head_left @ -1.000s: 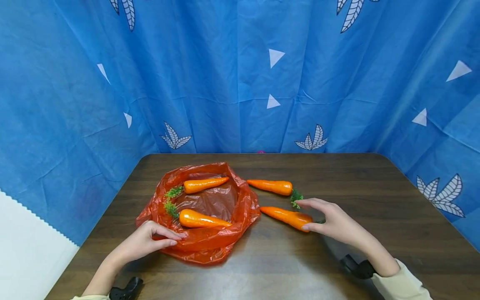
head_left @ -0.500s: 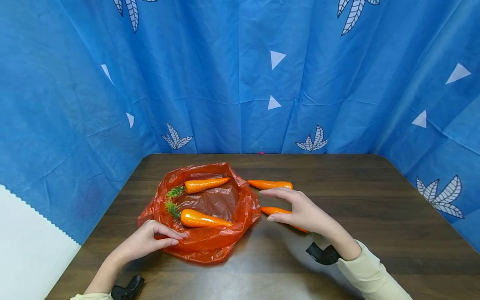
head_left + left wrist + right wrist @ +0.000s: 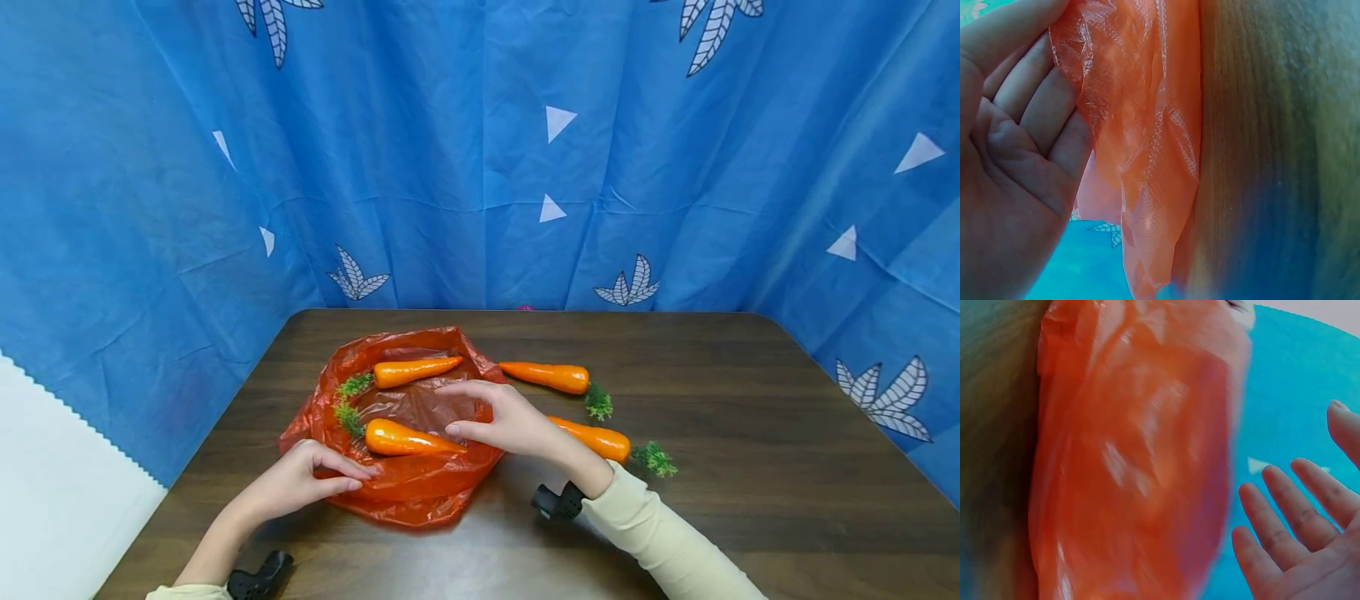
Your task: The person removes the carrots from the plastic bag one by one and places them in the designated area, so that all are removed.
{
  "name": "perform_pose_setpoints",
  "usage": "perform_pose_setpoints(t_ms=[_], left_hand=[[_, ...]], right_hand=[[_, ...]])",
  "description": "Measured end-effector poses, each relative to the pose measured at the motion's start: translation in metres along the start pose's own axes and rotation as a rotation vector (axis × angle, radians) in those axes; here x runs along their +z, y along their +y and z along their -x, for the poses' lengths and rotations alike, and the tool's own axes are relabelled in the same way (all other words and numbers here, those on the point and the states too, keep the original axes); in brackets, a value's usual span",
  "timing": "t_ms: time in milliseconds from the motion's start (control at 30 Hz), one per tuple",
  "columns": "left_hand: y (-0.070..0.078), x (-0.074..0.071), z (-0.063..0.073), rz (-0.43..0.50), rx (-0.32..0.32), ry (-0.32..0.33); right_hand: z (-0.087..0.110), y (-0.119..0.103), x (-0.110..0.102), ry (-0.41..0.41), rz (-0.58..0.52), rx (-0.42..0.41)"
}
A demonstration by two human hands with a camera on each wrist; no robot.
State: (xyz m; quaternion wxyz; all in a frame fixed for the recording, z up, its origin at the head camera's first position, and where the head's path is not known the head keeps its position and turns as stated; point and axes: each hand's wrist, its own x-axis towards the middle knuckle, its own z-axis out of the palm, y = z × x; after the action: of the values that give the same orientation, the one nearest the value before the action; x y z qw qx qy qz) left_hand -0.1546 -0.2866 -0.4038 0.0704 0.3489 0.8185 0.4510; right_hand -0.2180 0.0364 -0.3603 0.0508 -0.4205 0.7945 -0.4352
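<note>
A thin red plastic bag [image 3: 427, 493] lies with its mouth spread wide on the table. Two orange carrots with green tops are inside it, a rear carrot [image 3: 416, 372] and a front carrot [image 3: 405, 438]. At the bag's near left rim, my left hand [image 3: 300, 482] pinches the plastic; the left wrist view has its fingers [image 3: 1041, 106] at the film's edge. My right hand [image 3: 513, 421] hovers over the bag's right side, fingers apart, holding nothing. Right of the bag lie a far carrot [image 3: 553, 377] and a near carrot [image 3: 606, 442], partly hidden behind my right wrist.
The brown wooden table [image 3: 750, 400] ends at a blue patterned curtain [image 3: 450, 150] behind it and at the sides. A white sheet with a zigzag edge [image 3: 60, 492] is at the lower left. Each wrist wears a black camera mount [image 3: 558, 502].
My right hand has moved left from the near carrot, across to over the bag, without taking a carrot. The left hand stays at the bag's rim. The head view has shifted slightly.
</note>
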Motion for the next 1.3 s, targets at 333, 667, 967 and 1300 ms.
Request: perform_pose_setpoints(t_ms=[333,667,967,1300], left_hand=[[-0.001,0.000,0.000,0.002,-0.011,0.004],[0.000,0.000,-0.001,0.003,-0.006,-0.004],[0.000,-0.001,0.000,-0.001,0.004,-0.008],[0.001,0.000,-0.001,0.006,-0.023,-0.010]], right_hand=[[-0.029,0.016,0.040,-0.128,0.026,0.018],[-0.034,0.024,0.064,-0.212,0.148,0.054],[-0.038,0.028,0.070,-0.237,0.207,0.126],[-0.040,0.031,0.072,-0.244,0.264,0.125]])
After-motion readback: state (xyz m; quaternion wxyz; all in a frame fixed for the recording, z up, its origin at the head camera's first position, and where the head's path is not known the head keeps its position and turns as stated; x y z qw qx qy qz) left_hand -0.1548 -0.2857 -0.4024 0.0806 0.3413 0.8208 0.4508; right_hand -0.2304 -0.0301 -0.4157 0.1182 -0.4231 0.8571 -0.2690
